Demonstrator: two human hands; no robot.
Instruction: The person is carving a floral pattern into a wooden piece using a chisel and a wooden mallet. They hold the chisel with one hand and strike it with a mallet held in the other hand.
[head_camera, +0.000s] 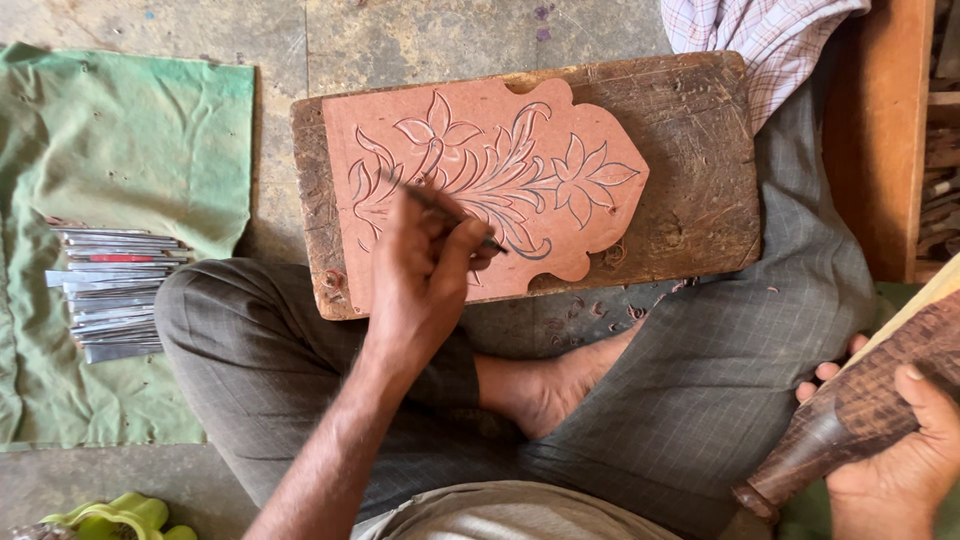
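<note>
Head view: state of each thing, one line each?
Carving panel: flat on the wooden board, floral pattern partly cut.
Wooden board: lying across the lap, chips beside it.
Chisel: tip on the panel, gripped.
Left hand: shut on the chisel.
Right hand: shut on the mallet.
Mallet: held off the panel.
Spare chisels: laid in a row on green cloth.

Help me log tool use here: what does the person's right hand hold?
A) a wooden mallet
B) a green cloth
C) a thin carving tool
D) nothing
A: the right hand grips a dark wooden mallet by its handle, off to the side, while the left hand holds the thin tool on the reddish carved panel.
</note>
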